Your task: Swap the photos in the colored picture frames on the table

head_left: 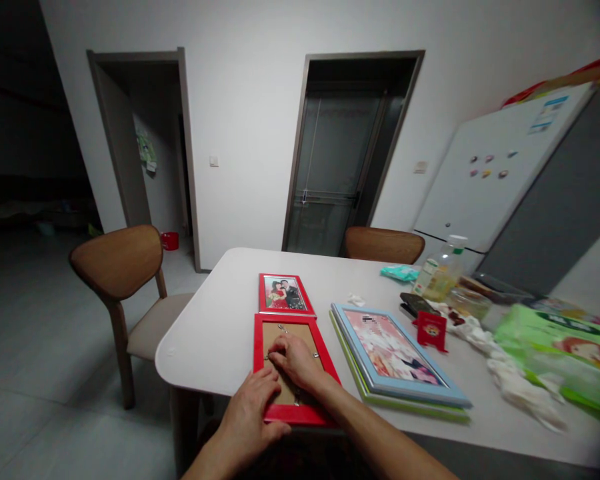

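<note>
A red picture frame (pixel 300 415) lies face down on the table near its front edge, its brown backing board (pixel 300 330) facing up. Small metal clips (pixel 316 355) sit along the backing's edges. My left hand (pixel 250 408) grips the frame's lower left corner, with the thumb along the near edge and the fingers over the left side. My right hand (pixel 296 361) reaches over the board, fingertips closed at a clip on its left edge; the fingers partly hide that clip. Just beyond lies a second red frame (pixel 305 293), face up with a couple's photo.
To the right, a blue frame (pixel 353 333) rests on a green one (pixel 353 373). Farther right are a red card (pixel 431 331), a dark phone-like object (pixel 413 305), an oil bottle (pixel 440 270), crumpled tissues (pixel 520 380) and a green tissue pack (pixel 565 347). Chairs (pixel 123 263) stand left and behind.
</note>
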A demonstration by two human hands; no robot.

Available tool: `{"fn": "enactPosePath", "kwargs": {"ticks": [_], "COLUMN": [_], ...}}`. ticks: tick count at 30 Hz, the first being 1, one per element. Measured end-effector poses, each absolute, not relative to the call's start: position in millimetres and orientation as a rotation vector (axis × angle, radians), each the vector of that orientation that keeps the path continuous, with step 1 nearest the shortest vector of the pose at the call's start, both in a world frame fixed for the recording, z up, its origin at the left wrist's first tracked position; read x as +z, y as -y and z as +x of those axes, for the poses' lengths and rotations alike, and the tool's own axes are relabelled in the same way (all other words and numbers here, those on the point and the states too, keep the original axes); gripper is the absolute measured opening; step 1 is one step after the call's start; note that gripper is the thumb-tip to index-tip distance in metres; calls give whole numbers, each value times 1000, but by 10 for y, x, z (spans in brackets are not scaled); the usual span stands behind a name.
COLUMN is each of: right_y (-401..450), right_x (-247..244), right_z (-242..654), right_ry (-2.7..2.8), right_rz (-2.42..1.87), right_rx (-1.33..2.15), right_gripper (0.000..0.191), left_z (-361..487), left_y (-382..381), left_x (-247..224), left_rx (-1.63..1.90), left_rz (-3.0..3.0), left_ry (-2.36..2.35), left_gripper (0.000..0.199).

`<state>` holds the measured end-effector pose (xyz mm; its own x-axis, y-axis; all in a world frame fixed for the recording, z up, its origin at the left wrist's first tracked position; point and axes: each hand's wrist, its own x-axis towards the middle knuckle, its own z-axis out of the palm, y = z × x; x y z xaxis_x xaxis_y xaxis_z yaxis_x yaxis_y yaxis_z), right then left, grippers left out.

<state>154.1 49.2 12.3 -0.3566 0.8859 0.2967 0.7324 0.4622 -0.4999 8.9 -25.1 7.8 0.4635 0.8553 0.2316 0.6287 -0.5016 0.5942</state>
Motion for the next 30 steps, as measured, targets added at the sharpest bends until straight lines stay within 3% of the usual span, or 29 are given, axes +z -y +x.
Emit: {"fn": "enactPosePath", "kwargs": {"ticks": [9,22,30], "right_y": [-543,-1109,-1157], "right_x": [106,12,29], "right_z": [1545,1649,1672], "right_ry": [2228,1882,1763], "right_rz": [-1307,-1882,-1854], "right_rx": [382,214,210], "right_gripper": [16,20,22], "left_z": [89,80,114], "left_y": [237,245,349], "left_x": [29,-10,115], "left_rx": [731,707,552], "left_rz": [2317,2304,2343], "left_ry": [-1248,-1268,-1401], "left_gripper": [47,48,53]}}
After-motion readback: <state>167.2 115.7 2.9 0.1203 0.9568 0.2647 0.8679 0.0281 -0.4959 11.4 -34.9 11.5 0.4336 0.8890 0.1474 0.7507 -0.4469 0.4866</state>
